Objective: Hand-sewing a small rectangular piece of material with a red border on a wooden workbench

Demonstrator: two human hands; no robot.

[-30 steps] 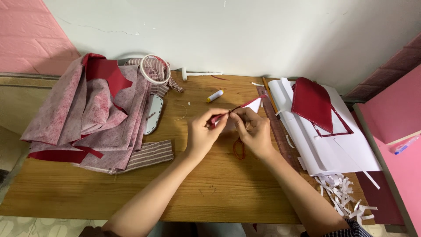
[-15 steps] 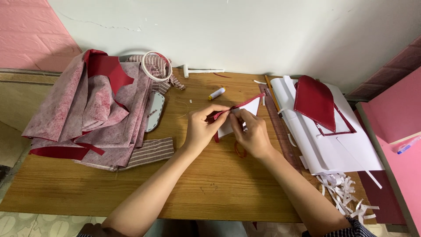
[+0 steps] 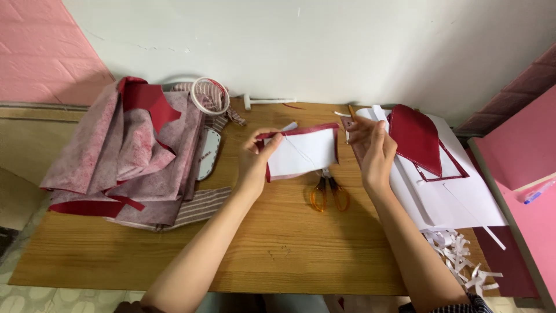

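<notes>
My table (image 3: 278, 255) runs wide under both arms, wood grain bare in front of my wrists. Well off to the left of my left hand (image 3: 255, 162) sits the fabric pile (image 3: 127, 156), pinkish with red pieces folded in, and a white hoop (image 3: 209, 95) lies just beyond it. To the right of my right hand (image 3: 373, 153) lie white paper sheets (image 3: 452, 197) with a red cloth (image 3: 416, 136) on top, and paper scraps (image 3: 463, 261) nearer my right elbow. Between my hands I hold up a white panel (image 3: 304, 153) edged in red. My left hand is pinched on its left edge, thumb in front and fingers behind. My right hand is raised just off the panel's right edge, fingers loosely curled; I think it holds a pencil-like tool (image 3: 351, 112) at the tips, but I cannot tell for sure. The hands are apart, the panel spanning most of the gap. The orange scissors (image 3: 329, 194) lie on the table just below the panel. To do this well, I judge I should keep the left grip firm and the panel flat and taut so the red edge stays even.
</notes>
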